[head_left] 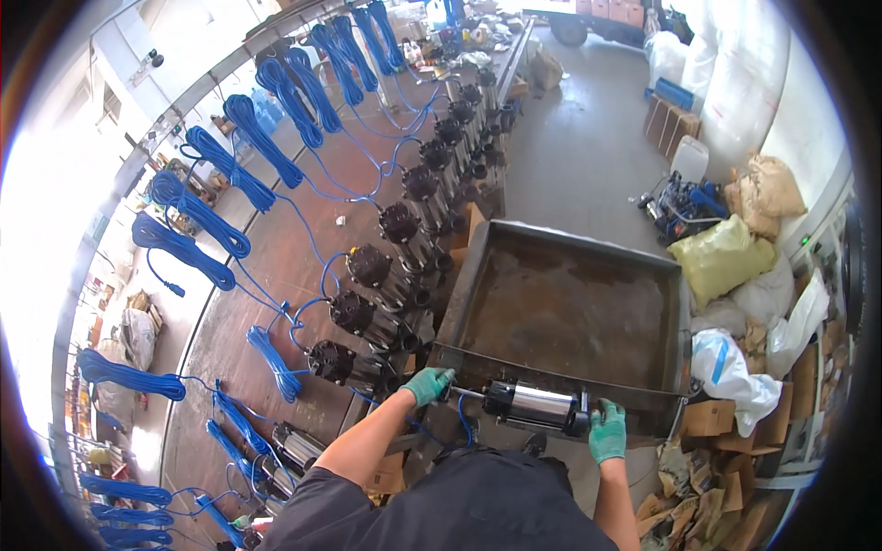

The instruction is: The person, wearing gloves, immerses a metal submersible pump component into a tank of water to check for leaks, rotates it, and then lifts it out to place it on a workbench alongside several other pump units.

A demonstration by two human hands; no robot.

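Note:
A submersible pump (542,407) with a silver cylinder and black end pieces lies sideways in front of me, by the near edge of a metal tank (686,321). From its left end runs a thin metal rod (469,393). My left hand (428,387), in a green glove, is closed around a dark part at the rod's outer end; the fingers partly hide that part. At the opposite end, my right hand (607,432), gloved alike, grips the pump's black end piece. A blue cable (465,418) hangs beneath the rod. Brownish water (570,312) fills the tank.
Left of the tank, several similar pumps (367,266) stand in a row on a brown table (266,317). Coiled blue cables (262,138) hang from a rail beyond them. Sacks (721,257), cardboard boxes (707,418) and torn paper (703,491) crowd the right side.

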